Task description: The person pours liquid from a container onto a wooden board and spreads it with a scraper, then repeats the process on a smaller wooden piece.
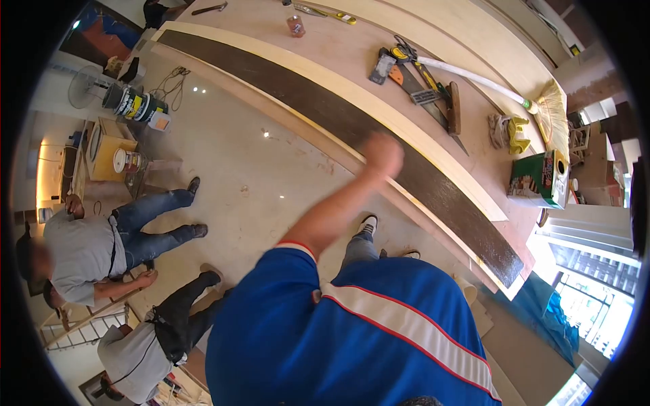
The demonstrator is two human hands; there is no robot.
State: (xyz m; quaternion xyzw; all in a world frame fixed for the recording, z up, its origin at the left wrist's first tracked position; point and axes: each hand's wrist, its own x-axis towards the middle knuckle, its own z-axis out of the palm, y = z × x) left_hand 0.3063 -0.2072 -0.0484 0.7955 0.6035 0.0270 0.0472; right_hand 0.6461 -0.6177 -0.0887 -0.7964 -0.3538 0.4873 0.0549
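Note:
My left hand (384, 155), blurred by motion, is over the long dark brown strip (305, 101) near its middle. The hand looks rounded and closed; whatever it may hold is hidden. The strip lies along a pale wooden board (447, 169) and looks glossier toward its right end. My right hand does not show.
Across the bench lie a hammer (209, 9), a jar (296, 26), a handsaw (440, 111), a broom (552, 118) and a green-and-white can (539, 179). Two people in grey shirts, one nearer (84, 250), are at left. Buckets (135, 105) stand on the floor.

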